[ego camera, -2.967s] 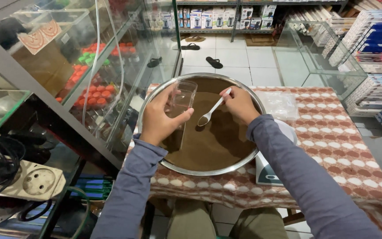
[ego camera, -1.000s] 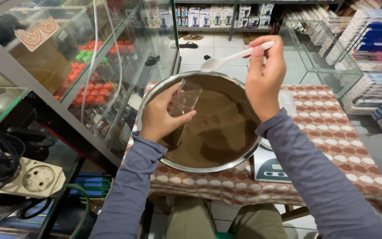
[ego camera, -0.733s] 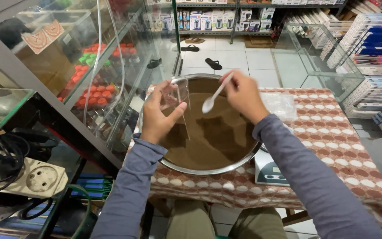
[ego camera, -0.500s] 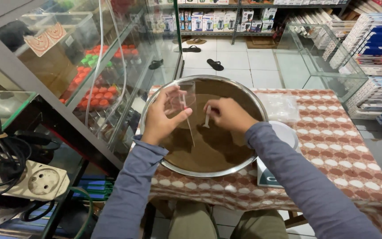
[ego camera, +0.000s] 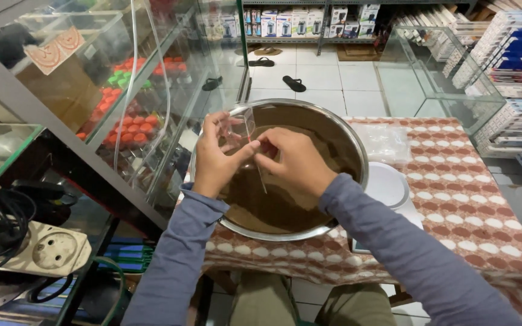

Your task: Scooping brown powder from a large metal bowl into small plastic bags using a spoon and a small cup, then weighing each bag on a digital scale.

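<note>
A wide steel bowl (ego camera: 358,151) holding brown powder (ego camera: 285,208) stands on the checked tablecloth in front of me. Over the bowl, my left hand (ego camera: 214,162) holds a small clear plastic bag (ego camera: 240,125) upright by its side. My right hand (ego camera: 296,160) meets it from the right, fingertips pinched on the bag's edge close to my left thumb. The white spoon is not visible; my right hand may hide it.
A white scale (ego camera: 389,184) sits right of the bowl, with a pile of clear bags (ego camera: 385,140) behind it. A glass display cabinet (ego camera: 122,90) stands close on the left, an empty glass tank (ego camera: 439,78) at the back right, and a power strip (ego camera: 46,250) low left.
My right hand lifted the white spoon high, brought it down to the bag, and now pinches the bag's edge with the spoon out of sight. My left hand stayed over the bowl.
</note>
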